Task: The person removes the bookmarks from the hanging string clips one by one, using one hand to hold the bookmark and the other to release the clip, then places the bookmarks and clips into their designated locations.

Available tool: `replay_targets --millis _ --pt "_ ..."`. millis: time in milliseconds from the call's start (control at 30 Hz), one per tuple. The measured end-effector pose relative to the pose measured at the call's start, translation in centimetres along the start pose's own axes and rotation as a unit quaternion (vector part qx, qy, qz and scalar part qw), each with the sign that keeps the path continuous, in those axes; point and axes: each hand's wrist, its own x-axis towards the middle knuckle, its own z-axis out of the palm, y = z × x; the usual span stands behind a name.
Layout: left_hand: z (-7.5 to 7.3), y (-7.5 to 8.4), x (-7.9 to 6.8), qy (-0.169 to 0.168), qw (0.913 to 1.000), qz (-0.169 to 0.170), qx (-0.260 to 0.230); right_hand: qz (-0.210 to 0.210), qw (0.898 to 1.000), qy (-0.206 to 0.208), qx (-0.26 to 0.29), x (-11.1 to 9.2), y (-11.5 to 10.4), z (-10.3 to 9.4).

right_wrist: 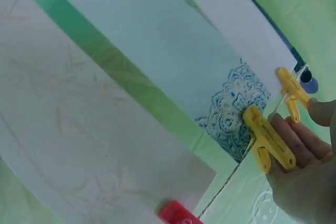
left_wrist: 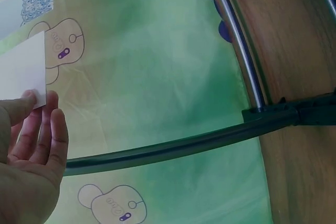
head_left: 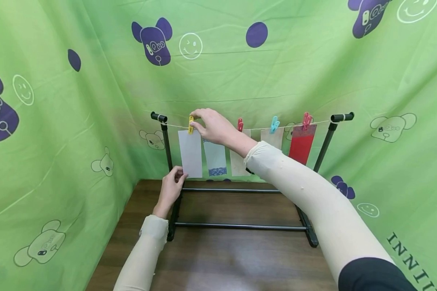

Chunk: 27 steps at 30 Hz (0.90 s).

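Plain white card (head_left: 190, 155): one, hanging upright from the string (head_left: 176, 126) near its left end, uppermost edge under a yellow clothespin (head_left: 191, 125).

Left hand (head_left: 172, 184): pinches the card's lower left corner, thumb on one face, fingers behind; narrow grip.

Right hand (head_left: 218, 127): at the top of the same card, thumb and fingers about the yellow clothespin's handles; narrow grip, holding the pin.

Light-blue card (head_left: 215, 157): one, just beside the white card; blue lace print at both ends; pegged by a second yellow clothespin (right_wrist: 269, 139), next to the right hand's fingers.

Beige card (head_left: 239, 165): one, faint leaf pattern, under a red clothespin (head_left: 240, 124).

Pale card (head_left: 272, 138): one, partly hidden by the right forearm, under a light-blue clothespin (head_left: 274, 125).

Red card (head_left: 301, 147): one, darker band along its top, under another red clothespin (head_left: 306, 121), farthest right.

Stand (head_left: 240, 226): black tubular frame, string tied between its two uprights; stands on a brown wood-grain tabletop (head_left: 240, 258).
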Motion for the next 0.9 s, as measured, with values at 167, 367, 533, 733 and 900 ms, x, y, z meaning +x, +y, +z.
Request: replay_targets --millis 167,367,533,733,900 --pt "0.2 -0.2 -0.3 0.027 0.9996 0.009 -0.007 0.008 0.998 0.009 0.067 -0.2 -0.3 0.0" --pt "0.4 -0.3 -0.5 0.053 0.9981 0.026 -0.019 -0.001 0.992 0.041 0.116 -0.4 -0.5 -0.1" --pt "0.7 -0.6 -0.8 0.049 0.9983 0.022 -0.022 -0.021 0.99 0.073 0.119 -0.8 0.0 0.3" --pt "0.7 -0.7 -1.0 0.055 0.9978 0.03 -0.024 -0.045 0.984 0.118 0.129 -1.1 0.4 0.7" --pt "0.6 -0.7 -1.2 0.056 0.9977 0.03 -0.023 -0.052 0.982 0.133 0.125 -1.3 0.5 0.9"
